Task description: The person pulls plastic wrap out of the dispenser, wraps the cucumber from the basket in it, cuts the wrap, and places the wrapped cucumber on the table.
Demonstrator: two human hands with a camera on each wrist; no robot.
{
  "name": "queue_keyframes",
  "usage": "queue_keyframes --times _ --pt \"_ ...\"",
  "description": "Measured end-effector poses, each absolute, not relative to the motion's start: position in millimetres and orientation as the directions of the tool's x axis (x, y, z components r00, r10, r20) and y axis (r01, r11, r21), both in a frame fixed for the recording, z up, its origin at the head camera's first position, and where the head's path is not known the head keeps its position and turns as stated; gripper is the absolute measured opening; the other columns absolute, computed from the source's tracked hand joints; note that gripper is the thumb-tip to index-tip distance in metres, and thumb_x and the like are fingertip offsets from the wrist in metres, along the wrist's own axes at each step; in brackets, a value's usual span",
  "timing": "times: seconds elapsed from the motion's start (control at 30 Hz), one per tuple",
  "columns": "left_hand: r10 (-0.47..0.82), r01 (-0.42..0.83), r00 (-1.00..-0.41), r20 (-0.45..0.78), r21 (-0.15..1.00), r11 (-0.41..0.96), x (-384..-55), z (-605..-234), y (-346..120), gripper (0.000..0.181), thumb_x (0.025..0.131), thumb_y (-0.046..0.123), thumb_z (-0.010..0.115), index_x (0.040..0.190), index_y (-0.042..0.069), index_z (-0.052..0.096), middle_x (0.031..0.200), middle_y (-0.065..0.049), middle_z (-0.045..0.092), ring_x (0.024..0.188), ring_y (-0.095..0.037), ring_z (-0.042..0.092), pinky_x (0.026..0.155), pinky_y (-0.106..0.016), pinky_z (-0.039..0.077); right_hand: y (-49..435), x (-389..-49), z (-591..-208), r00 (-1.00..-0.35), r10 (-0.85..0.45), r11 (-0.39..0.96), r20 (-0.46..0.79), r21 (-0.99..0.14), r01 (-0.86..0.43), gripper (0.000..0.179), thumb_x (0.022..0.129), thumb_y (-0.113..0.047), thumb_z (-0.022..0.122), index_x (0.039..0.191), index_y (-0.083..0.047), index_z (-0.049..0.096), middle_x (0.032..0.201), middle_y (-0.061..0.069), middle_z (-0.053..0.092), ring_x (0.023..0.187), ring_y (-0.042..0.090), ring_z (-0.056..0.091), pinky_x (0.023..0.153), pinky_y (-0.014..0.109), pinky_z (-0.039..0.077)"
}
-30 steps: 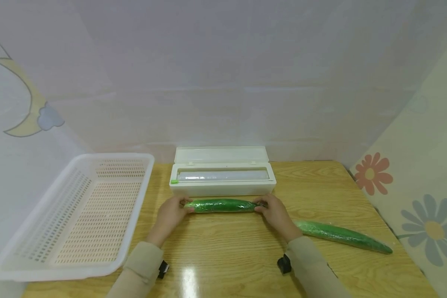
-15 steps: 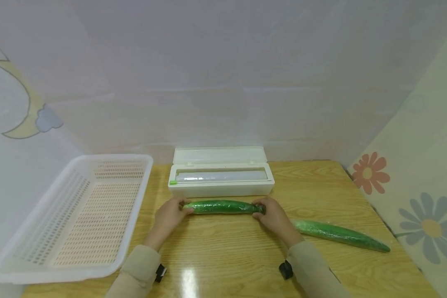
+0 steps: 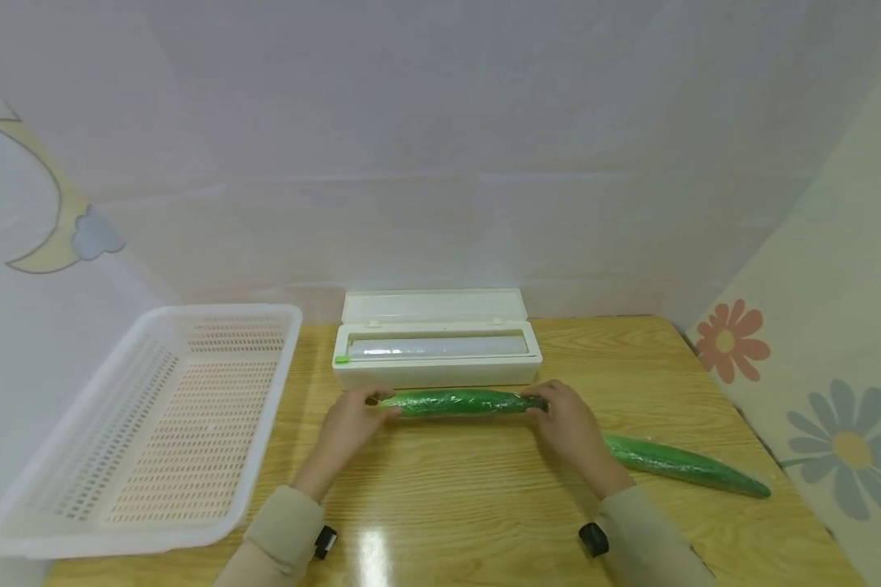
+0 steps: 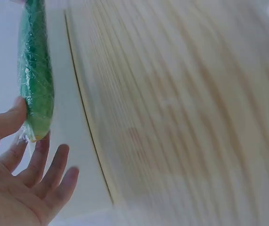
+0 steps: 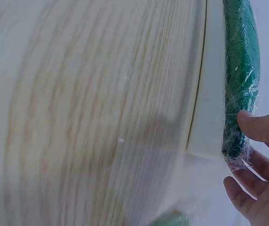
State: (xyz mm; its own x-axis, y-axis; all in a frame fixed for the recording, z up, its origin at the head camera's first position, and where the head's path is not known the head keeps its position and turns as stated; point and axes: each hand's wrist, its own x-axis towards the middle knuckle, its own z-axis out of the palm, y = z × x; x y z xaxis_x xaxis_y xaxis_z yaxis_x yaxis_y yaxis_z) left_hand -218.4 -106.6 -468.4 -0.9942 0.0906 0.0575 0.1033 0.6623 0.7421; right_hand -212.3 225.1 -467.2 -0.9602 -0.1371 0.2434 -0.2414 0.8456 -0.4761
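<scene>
A cucumber (image 3: 458, 403) wrapped in clear plastic film lies crosswise between both hands, in front of the white film box. At its lighter end my left hand (image 3: 352, 422) pinches it between thumb and fingers; in the left wrist view the outer fingers (image 4: 56, 176) spread free of it. My right hand (image 3: 568, 424) grips the darker end, where loose crinkled film (image 5: 240, 162) sticks out in the right wrist view. Both wrist views show the cucumber held in front of the box's side.
The white film box (image 3: 436, 375) stands with its lid up, a roll (image 3: 440, 347) inside. Right of it lies a second wrapped cucumber (image 3: 690, 468), partly behind the right forearm. A white perforated basket (image 3: 273, 416) occupies the left side. Walls border the wooden table (image 3: 455, 505).
Both hands have shifted to the right with the cucumber held between them, and slightly away from the body. The box, the basket and the second cucumber stay put.
</scene>
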Motion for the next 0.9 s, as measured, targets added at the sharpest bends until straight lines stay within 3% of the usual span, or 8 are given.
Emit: queue_keyframes --times 0.27,0.63,0.9 --pt "0.176 0.126 -0.984 0.04 0.85 0.512 -220.5 -467.2 -80.5 0.033 0.088 0.024 0.076 0.119 0.013 0.07 0.12 -0.007 0.065 0.102 -0.027 0.065 0.073 -0.034 0.058 255.6 -197.7 -462.1 -0.953 -0.121 0.869 0.276 -0.436 -0.236 0.027 0.088 -0.005 0.074 0.115 -0.007 0.071 0.113 0.013 0.065 0.1 0.033 0.063 0.078 0.05 0.055" --pt "0.335 0.21 -0.94 0.063 0.881 0.423 -226.0 -464.7 -29.8 0.039 0.091 0.009 0.073 0.129 0.009 0.064 0.127 -0.01 0.062 0.107 -0.027 0.063 0.079 -0.032 0.057 309.0 -178.3 -455.8 -0.959 -0.08 0.902 0.273 -0.389 -0.186 0.03 0.088 -0.005 0.074 0.118 -0.003 0.068 0.117 0.022 0.063 0.103 0.043 0.061 0.077 0.057 0.053" --pt "0.356 0.311 -0.92 0.163 0.856 0.413 -233.9 -465.5 8.5 0.035 0.089 0.008 0.073 0.123 0.008 0.068 0.122 -0.006 0.067 0.101 -0.02 0.066 0.081 -0.025 0.055 344.0 -169.0 -454.0 -0.966 -0.039 0.91 0.256 -0.391 -0.141 0.03 0.09 -0.005 0.071 0.119 -0.001 0.067 0.119 0.027 0.06 0.101 0.047 0.059 0.072 0.058 0.052"
